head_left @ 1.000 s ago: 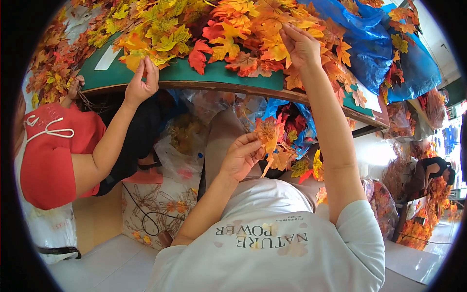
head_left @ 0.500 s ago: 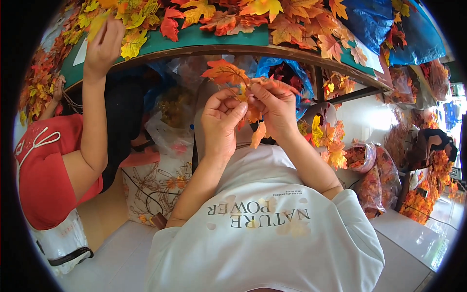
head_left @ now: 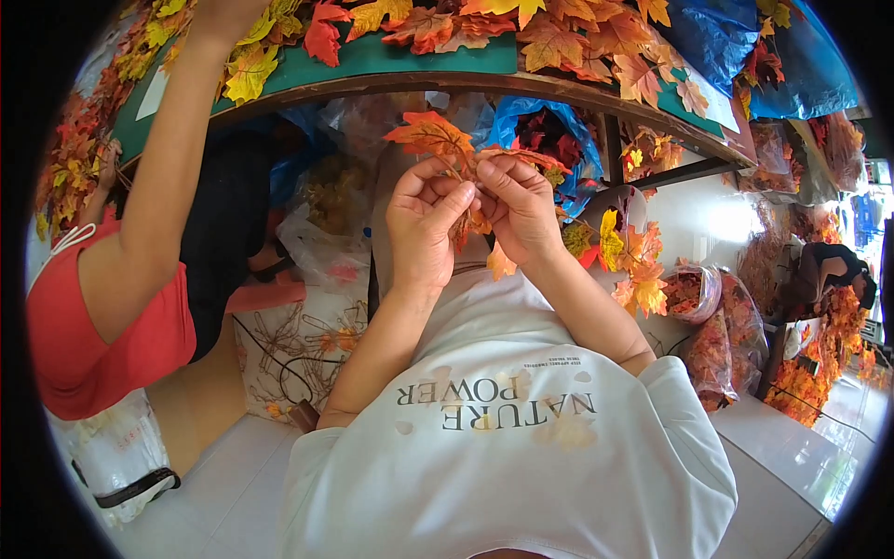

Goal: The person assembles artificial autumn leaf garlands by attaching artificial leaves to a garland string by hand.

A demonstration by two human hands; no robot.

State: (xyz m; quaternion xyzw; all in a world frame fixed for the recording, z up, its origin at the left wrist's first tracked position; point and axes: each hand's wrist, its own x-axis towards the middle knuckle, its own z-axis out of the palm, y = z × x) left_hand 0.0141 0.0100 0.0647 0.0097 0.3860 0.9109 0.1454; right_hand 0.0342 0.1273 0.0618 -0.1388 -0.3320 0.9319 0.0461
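Observation:
Both hands are closed at chest height in front of me, thumbs and fingertips almost meeting. My left hand [head_left: 424, 224] pinches the stem of an artificial maple leaf garland, below an orange leaf [head_left: 433, 138]. My right hand [head_left: 521, 210] pinches the same garland beside it, with another orange leaf [head_left: 531, 160] lying over its fingers. The exact join between the fingertips is hidden. More leaves hang under the hands, and a string of orange and yellow leaves [head_left: 643, 270] trails past my right forearm.
A green-topped table [head_left: 391, 61] ahead carries heaps of maple leaves [head_left: 596, 42]. Beneath it stands a blue bag [head_left: 582, 140] of dark red leaves. A co-worker in red [head_left: 121, 317] sits at left, one arm reaching over the table. Bags of leaves [head_left: 722, 345] stand at right.
My hands stay close together, with small shifts of the fingers and leaves. The co-worker's arm has reached farther across the table.

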